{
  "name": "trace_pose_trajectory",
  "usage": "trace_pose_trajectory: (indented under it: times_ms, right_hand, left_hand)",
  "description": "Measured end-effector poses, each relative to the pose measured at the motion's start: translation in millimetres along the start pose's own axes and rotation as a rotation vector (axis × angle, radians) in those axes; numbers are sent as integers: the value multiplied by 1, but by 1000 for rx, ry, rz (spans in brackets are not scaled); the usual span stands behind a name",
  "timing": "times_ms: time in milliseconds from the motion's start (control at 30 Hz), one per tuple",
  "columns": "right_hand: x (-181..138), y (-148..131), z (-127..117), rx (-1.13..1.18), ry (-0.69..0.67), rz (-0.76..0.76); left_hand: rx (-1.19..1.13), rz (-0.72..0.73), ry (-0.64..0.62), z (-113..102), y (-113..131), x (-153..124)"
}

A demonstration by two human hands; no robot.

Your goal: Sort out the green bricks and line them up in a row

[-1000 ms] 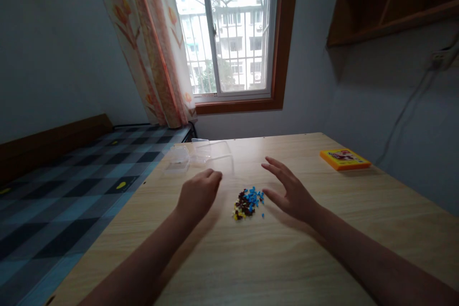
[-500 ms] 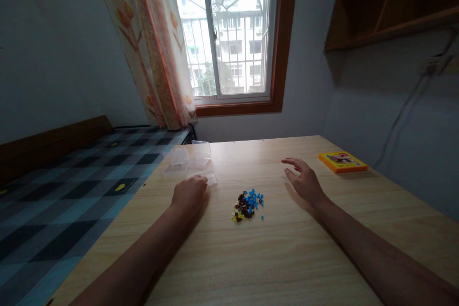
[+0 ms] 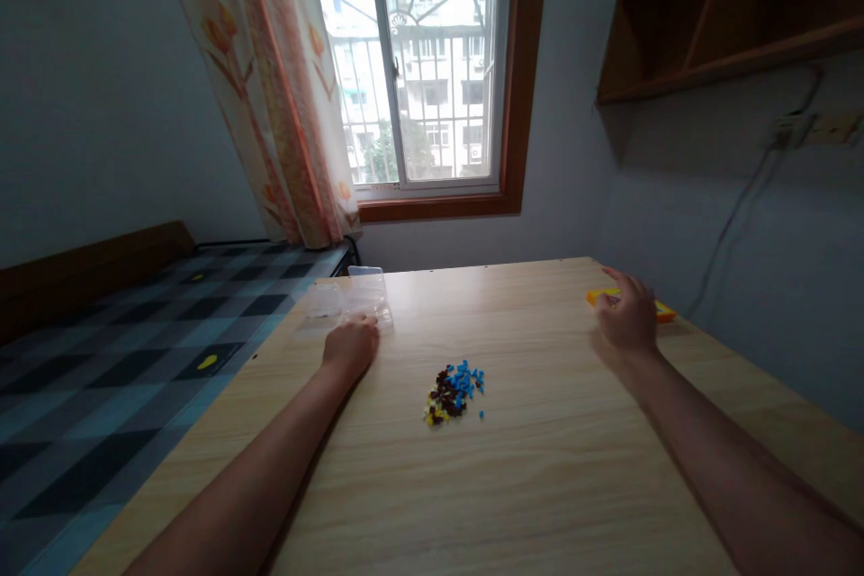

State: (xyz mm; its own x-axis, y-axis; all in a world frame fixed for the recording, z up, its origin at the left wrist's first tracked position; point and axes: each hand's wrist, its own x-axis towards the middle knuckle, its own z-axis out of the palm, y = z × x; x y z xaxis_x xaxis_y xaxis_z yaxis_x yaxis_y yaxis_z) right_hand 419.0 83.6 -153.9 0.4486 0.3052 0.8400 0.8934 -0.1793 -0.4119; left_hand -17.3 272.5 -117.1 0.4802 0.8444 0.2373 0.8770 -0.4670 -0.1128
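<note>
A small pile of blue, brown and yellow pieces (image 3: 451, 391) lies in the middle of the wooden table (image 3: 513, 486). My left hand (image 3: 349, 346) is curled, its fingers on the near edge of a clear plastic box (image 3: 364, 299) at the table's far left. My right hand (image 3: 627, 319) is at the far right, lying over a flat yellow box (image 3: 665, 313). Its fingers are bent over the box and the thumb is at the box's left end. Both forearms stretch across the table on either side of the pile.
A bed with a checked blue cover (image 3: 135, 351) runs along the table's left edge. Behind the table are a window (image 3: 432, 63) with a patterned curtain (image 3: 283, 90). A wooden shelf (image 3: 729, 9) hangs on the right wall, with a cable (image 3: 735, 225) below it.
My right hand has moved away from the pile to the far right and onto the yellow box. My left hand has pushed the clear box further back and to the left.
</note>
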Motion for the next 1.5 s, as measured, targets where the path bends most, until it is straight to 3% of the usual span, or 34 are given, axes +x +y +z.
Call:
trace_pose_trajectory:
  times_ms: [133,267,333,533,800,1067,1267,1500]
  right_hand:
    - [6,45,-13,-132,22,198]
    - [0,66,-17,-375,-319,432]
    - [-4,66,-16,-437,-446,474]
    - [-8,33,-6,-476,-556,394]
    - [-15,-37,9,-351,-749,79]
    - [-26,-46,2,-341,-939,239]
    - [-29,-56,8,-355,-852,331]
    - [-31,-67,13,121,-747,224]
  left_hand:
    - [-16,1,58,2,-1,-2]
    - [-51,60,195,5,0,-9]
    - [-90,129,284,8,3,-12]
    - [-219,345,432,15,11,-15]
    - [-287,487,473,15,6,-13]
    - [-314,534,467,11,10,-15]
    - [-344,553,499,13,10,-14]
    - [-414,605,577,-5,39,-20]
